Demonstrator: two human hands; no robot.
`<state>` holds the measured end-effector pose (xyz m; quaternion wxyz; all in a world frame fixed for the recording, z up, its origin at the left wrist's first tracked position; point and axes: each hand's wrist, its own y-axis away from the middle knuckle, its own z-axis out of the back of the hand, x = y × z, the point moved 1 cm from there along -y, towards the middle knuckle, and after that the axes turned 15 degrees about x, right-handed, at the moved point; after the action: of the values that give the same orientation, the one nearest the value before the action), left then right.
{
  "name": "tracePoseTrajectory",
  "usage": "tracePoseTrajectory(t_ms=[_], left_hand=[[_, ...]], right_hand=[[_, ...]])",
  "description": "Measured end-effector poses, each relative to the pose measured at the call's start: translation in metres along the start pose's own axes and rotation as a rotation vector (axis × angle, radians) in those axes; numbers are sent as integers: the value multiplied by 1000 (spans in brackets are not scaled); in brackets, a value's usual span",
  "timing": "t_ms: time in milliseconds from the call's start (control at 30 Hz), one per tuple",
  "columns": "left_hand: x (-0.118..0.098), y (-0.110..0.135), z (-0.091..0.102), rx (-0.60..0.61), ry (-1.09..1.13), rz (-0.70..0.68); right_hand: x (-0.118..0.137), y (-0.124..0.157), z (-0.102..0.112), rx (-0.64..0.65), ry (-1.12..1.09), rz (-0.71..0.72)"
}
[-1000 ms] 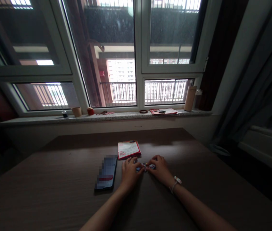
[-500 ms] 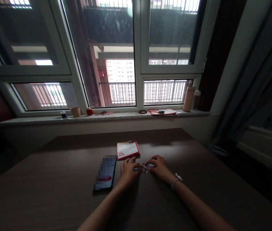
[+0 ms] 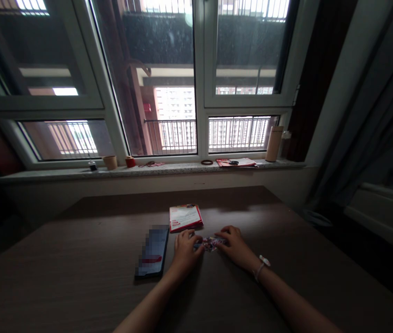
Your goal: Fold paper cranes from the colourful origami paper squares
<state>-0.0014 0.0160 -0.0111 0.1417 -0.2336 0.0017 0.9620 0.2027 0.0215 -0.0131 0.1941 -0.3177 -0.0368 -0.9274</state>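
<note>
Lying between the two hands, a small patterned piece (image 3: 210, 244) is seen low over the counter (image 3: 95, 249), just nearer than the booklets (image 3: 185, 218). Its long axis is directed from left to right, across the view, with one end toward each hand; which end is its front cannot be told. Its outline is uneven, and its surface is mottled with white, dark and reddish spots; whether it is made of paper or foil cannot be told. The left end is held by the left hand (image 3: 184, 249), and the right end by the right hand (image 3: 236, 244). On both sides the fingers (image 3: 193, 238) are bent and kept narrow around the end, but the firmness of the hold cannot be judged. The counter is dark brown, smooth, with fine wood grain. Beside the left hand, a flat phone (image 3: 152, 254) is laid. On the right wrist, a thin bracelet (image 3: 265, 261) is worn.
</note>
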Motion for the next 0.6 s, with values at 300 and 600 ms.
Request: tracePoseTrajectory(t_ms=[300, 600], left_hand=[[-7, 2, 4, -59, 106, -85], [-4, -1, 3, -200, 183, -179]], right_hand=[[7, 1, 4, -50, -60, 71], [5, -3, 9, -129, -196, 148]])
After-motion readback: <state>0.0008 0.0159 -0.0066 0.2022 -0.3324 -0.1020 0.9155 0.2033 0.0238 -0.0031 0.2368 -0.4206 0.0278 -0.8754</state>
